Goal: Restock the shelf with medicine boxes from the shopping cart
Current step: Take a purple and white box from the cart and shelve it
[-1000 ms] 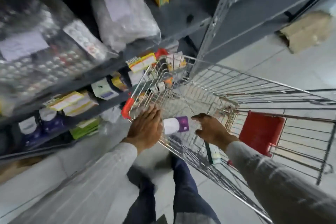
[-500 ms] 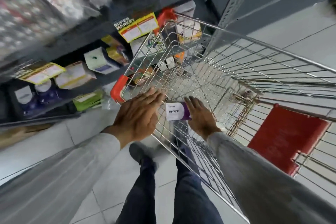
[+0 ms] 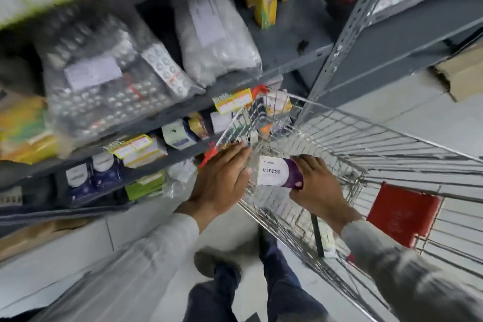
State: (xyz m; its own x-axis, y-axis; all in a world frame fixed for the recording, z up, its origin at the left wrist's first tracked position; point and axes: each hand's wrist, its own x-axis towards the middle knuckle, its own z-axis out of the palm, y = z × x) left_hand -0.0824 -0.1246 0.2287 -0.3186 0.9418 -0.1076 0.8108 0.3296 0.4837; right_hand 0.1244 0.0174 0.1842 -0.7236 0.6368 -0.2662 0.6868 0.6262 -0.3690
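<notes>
A white and purple medicine box marked "virest" is held above the wire shopping cart by my right hand, which grips its right end. My left hand lies flat, fingers together, over the cart's near-left rim beside the box and holds nothing. More boxes lie at the cart's far end. The grey metal shelf stands to the left, its lower levels holding white, blue, yellow and green boxes.
Clear bags of blister packs and a white bag sit on an upper shelf level. Yellow cartons stand further back. The cart's red child-seat flap is at right. A cardboard box lies on the floor. My legs are below.
My right hand took hold of the purple and white box and lifted it from the cart. The view tilted down, then back up towards the shelf. My left hand stayed on the cart's rim.
</notes>
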